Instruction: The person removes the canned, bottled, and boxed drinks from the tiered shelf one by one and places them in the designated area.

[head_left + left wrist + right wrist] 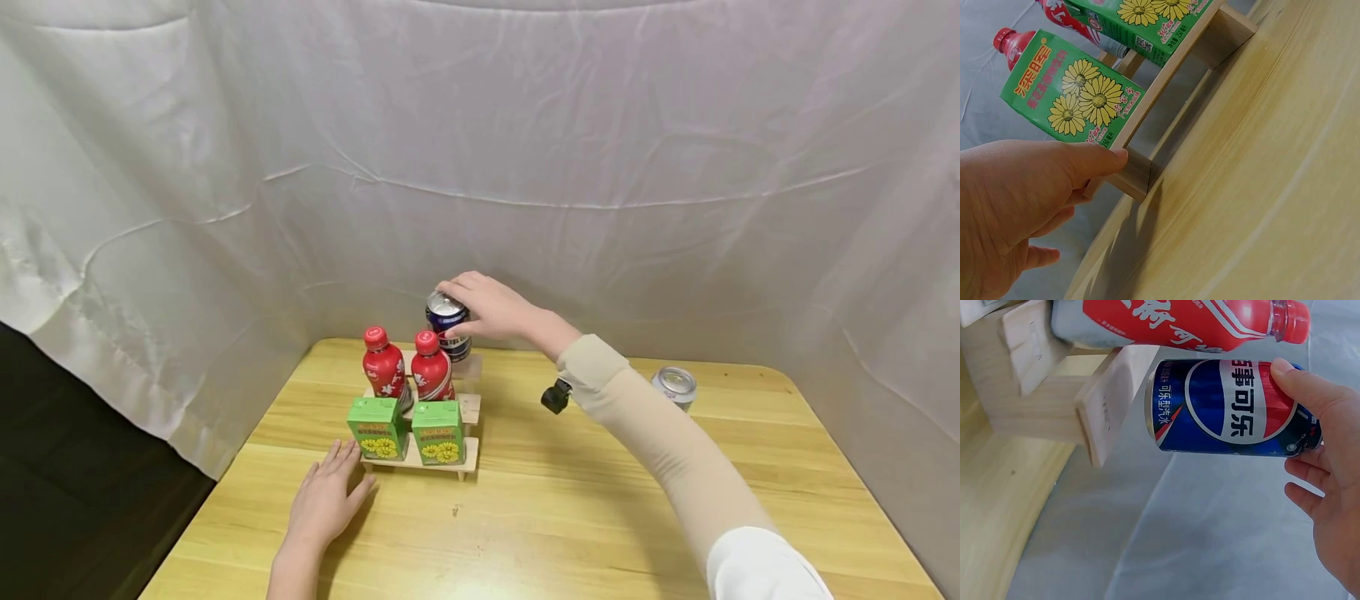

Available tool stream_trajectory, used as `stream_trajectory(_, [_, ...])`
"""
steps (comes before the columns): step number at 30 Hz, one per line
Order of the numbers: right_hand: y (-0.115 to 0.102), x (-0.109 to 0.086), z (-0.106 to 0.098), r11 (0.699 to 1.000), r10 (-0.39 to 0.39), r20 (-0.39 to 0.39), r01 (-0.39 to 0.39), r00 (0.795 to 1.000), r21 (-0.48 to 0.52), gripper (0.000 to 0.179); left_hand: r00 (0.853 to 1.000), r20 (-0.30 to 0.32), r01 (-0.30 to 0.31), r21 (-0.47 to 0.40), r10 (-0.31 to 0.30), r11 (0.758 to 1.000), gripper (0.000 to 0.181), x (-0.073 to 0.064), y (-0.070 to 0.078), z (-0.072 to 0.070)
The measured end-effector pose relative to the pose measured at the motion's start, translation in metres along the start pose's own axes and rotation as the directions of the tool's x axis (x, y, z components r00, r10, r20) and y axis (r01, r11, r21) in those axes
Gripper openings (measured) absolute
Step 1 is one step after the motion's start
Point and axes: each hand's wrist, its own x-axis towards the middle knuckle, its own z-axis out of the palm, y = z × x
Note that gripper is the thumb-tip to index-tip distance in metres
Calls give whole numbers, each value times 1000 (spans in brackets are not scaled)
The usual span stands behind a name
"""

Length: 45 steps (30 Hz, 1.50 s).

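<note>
A blue Pepsi can (1213,407) is gripped near its top by my right hand (491,308), thumb on one side and fingers on the other. Its base is close over the top tier at the right end of a small stepped wooden rack (470,407). Two red-capped bottles (385,367) stand on the middle tier, and two green drink cartons (438,433) with yellow flowers occupy the front one. My left hand (324,497) holds the rack's front left corner, thumb (1100,160) against the lowest shelf's edge and fingers round the side.
A silver can (677,385) stands at the right rear of the wooden table (570,500), partly behind my right sleeve. Pale cloth curtains (570,167) enclose the back and sides. A black device (557,397) is attached at my right wrist.
</note>
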Motion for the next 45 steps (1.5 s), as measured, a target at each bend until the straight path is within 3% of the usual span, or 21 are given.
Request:
stream_trajectory(12, [14,-33,-10,1000,-11,-31,10,999,-8,74,1000,-1,1,-10,-1,1000,64,1,0,0])
stream_trajectory(26, [37,-75,-7,996,87,-75,-84,993,42,73,1000,-5,-2,-6,2,1000,64,0,-1,-1])
stream_trajectory(36, [47,-106,-6,989,145,-88,-145,985,11,75,1000,0,6,-8,-6,1000,65,0,-2,1])
stream_trajectory(45, [54,-135,2,987,141,-131,-150,981,-63,75,1000,-5,1,-2,-1,1000,65,2,-3,2])
